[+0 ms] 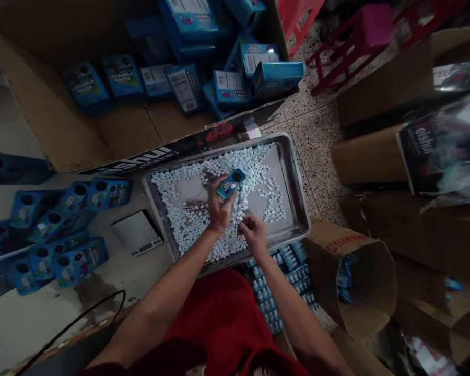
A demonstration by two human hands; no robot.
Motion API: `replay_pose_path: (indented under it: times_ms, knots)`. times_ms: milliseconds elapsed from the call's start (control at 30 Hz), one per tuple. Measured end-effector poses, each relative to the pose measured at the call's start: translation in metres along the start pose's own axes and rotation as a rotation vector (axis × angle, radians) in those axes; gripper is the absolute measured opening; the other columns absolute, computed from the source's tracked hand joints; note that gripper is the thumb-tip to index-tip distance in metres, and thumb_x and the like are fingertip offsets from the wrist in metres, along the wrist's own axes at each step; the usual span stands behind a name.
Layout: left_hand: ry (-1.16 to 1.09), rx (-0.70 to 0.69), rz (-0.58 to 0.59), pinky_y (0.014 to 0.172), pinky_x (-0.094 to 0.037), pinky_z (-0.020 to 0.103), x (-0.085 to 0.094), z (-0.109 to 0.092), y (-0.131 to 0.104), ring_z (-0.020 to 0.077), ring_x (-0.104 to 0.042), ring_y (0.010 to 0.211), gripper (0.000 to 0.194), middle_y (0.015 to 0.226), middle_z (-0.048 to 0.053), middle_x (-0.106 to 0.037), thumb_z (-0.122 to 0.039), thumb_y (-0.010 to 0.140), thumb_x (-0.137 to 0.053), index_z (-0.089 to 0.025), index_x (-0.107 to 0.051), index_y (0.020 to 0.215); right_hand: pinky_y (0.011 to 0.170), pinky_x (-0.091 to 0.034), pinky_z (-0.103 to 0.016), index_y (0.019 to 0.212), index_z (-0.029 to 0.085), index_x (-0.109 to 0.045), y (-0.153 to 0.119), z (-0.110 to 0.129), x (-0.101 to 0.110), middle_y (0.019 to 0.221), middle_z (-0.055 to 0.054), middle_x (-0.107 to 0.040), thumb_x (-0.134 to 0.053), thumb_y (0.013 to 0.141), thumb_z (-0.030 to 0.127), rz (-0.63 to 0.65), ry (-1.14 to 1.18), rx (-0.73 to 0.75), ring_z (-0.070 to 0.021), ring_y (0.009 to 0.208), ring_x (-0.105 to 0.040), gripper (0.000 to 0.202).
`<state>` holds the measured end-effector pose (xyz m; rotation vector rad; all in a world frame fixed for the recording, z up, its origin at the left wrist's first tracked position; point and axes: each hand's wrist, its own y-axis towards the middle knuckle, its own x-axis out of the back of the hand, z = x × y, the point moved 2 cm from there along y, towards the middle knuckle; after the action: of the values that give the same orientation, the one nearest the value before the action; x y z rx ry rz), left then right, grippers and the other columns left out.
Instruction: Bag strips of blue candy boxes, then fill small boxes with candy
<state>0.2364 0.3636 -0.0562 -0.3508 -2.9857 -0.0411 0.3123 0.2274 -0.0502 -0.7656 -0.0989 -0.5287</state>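
The left hand [219, 211] is closed around a small blue pack [231, 183], above the white pieces [258, 159] in the metal tray [187, 189]. The right hand [255, 237], nearer and to the right, has bent fingers at the pieces; I cannot tell if it pinches one. Handling such small pieces seems to call for fine fingers and a steady pack.

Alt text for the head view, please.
Left hand holds a small blue tin over a metal tray of pale candies; right hand is at the candies. Open carton of blue boxes above, scale at left.
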Motion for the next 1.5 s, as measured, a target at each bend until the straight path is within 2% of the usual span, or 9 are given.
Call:
replay_pose_path:
  times_ms: [200,367,500,667,900,1100,1300,1400,1500]
  knots:
    - [0.069,-0.098,0.12,0.118,-0.042,0.045,0.064,-0.005,0.036,0.0273,-0.056,0.133,0.04,0.134,0.009,-0.06,-0.041,0.092,-0.067,-0.024,-0.057,0.127,0.065,-0.05,-0.025,0.085,0.021,-0.066,-0.03,0.049,0.042,0.069,0.003,-0.061,-0.061,0.071,0.029,0.136,-0.039,0.065,-0.0144,0.065,-0.059,0.017]
    - [0.064,-0.149,0.223,0.119,-0.039,0.046,0.084,-0.012,0.043,0.0267,-0.054,0.136,0.036,0.131,0.008,-0.064,-0.028,0.088,-0.07,-0.023,-0.062,0.123,0.062,-0.047,-0.024,0.086,0.018,-0.071,-0.026,0.105,0.066,0.067,0.002,-0.065,-0.058,0.07,0.022,0.311,-0.297,0.183,-0.0142,0.065,-0.06,0.02]
    - [0.079,-0.205,0.255,0.117,-0.04,0.046,0.092,-0.021,0.037,0.0264,-0.054,0.134,0.037,0.128,0.009,-0.066,-0.019,0.086,-0.067,-0.023,-0.062,0.123,0.056,-0.044,-0.022,0.08,0.017,-0.071,-0.009,0.144,0.067,0.064,0.002,-0.065,-0.059,0.068,0.02,0.437,-0.469,0.192,-0.0119,0.058,-0.058,0.017]
    - [0.27,-0.253,0.318,0.109,-0.042,0.044,0.105,-0.025,0.033,0.0262,-0.059,0.12,0.038,0.123,0.009,-0.068,-0.013,0.083,-0.063,-0.021,-0.064,0.12,0.047,-0.044,-0.02,0.076,0.015,-0.07,0.001,0.184,0.058,0.056,0.003,-0.063,-0.064,0.065,0.018,0.579,-0.574,0.018,-0.01,0.049,-0.057,0.013]
    - [0.39,-0.213,0.358,0.102,-0.044,0.042,0.125,-0.02,0.026,0.0281,-0.06,0.113,0.033,0.118,0.01,-0.07,-0.018,0.084,-0.065,-0.019,-0.066,0.116,0.044,-0.045,-0.02,0.076,0.014,-0.072,0.005,0.208,0.046,0.057,0.001,-0.064,-0.074,0.064,0.019,0.697,-0.63,-0.054,-0.0092,0.048,-0.056,0.012]
    - [0.317,0.028,0.162,0.096,-0.049,0.039,0.131,-0.011,0.012,0.027,-0.064,0.107,0.034,0.112,0.009,-0.068,-0.021,0.079,-0.074,-0.018,-0.064,0.111,0.045,-0.042,-0.019,0.08,0.014,-0.072,-0.005,0.195,0.076,0.058,0.002,-0.064,-0.074,0.067,0.025,0.667,-0.587,-0.051,-0.0084,0.049,-0.054,0.018]
    - [0.179,0.157,0.018,0.092,-0.052,0.037,0.126,-0.008,-0.008,0.0236,-0.067,0.102,0.039,0.109,0.006,-0.069,-0.012,0.074,-0.075,-0.021,-0.064,0.111,0.045,-0.039,-0.021,0.077,0.015,-0.068,-0.005,0.111,0.117,0.053,0.004,-0.061,-0.066,0.063,0.027,0.299,-0.616,-0.018,-0.0102,0.045,-0.053,0.018]
    - [0.154,0.166,-0.052,0.091,-0.054,0.036,0.146,-0.022,-0.021,0.0223,-0.067,0.1,0.037,0.109,0.005,-0.07,-0.016,0.079,-0.073,-0.023,-0.063,0.113,0.045,-0.041,-0.022,0.085,0.015,-0.068,-0.003,0.077,0.116,0.057,0.002,-0.065,-0.071,0.064,0.034,0.195,-0.44,-0.051,-0.012,0.047,-0.056,0.028]
    - [0.319,0.07,-0.094,0.097,-0.051,0.04,0.184,-0.044,-0.039,0.0251,-0.064,0.108,0.032,0.113,0.008,-0.069,-0.015,0.082,-0.069,-0.023,-0.064,0.113,0.041,-0.037,-0.02,0.083,0.016,-0.066,0.005,0.063,0.099,0.061,-0.001,-0.068,-0.076,0.063,0.043,0.139,-0.21,-0.117,-0.0115,0.047,-0.056,0.035]
